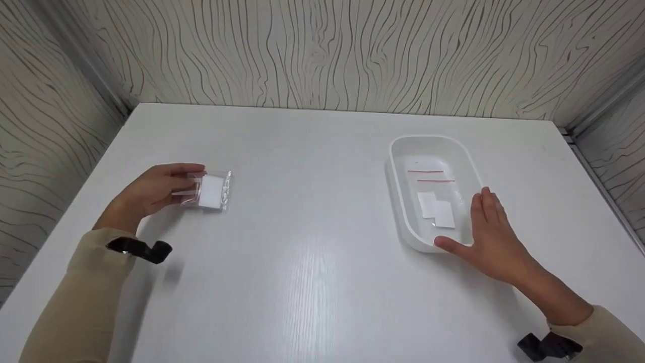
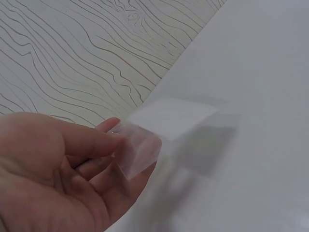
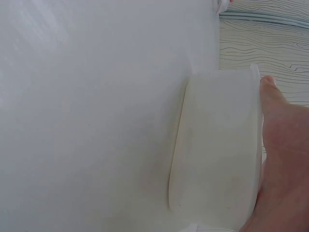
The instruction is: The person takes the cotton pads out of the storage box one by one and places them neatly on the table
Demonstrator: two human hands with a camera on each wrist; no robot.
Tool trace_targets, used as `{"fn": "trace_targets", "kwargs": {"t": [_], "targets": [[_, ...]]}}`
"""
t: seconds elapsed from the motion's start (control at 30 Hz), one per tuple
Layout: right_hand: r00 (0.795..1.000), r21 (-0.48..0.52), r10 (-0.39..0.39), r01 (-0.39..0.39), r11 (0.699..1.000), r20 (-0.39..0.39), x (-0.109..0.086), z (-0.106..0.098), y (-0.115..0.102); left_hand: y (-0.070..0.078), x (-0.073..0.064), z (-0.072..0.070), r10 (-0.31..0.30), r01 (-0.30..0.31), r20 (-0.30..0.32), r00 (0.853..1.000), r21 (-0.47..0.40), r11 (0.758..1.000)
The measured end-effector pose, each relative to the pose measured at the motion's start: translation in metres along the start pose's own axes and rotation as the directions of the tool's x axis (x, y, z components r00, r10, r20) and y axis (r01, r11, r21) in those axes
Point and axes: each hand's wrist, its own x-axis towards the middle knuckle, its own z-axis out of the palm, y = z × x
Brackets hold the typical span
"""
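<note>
My left hand pinches a small clear plastic bag between thumb and fingers, over the left part of the table. Inside the bag is a white card; in the left wrist view the bag catches the light at the fingertips. On the right stands a white plastic tub with rounded corners. Along its right and near rim lies my right hand, fingers straight and thumb spread. Two white cards and two red lines, like bag seals, show on the tub's floor.
The white table reaches back to a wall with a wood-line pattern. Metal frame posts stand at both back corners. A small black camera is strapped to each sleeve.
</note>
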Motion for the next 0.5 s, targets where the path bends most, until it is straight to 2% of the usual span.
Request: {"fn": "trace_targets", "kwargs": {"t": [0.5], "targets": [[1.0,-0.004,0.009,-0.009,1.0,0.009,0.001,0.0,0.0,-0.01,0.005,-0.014,-0.056,0.057,-0.015,0.998,0.068,0.996]]}}
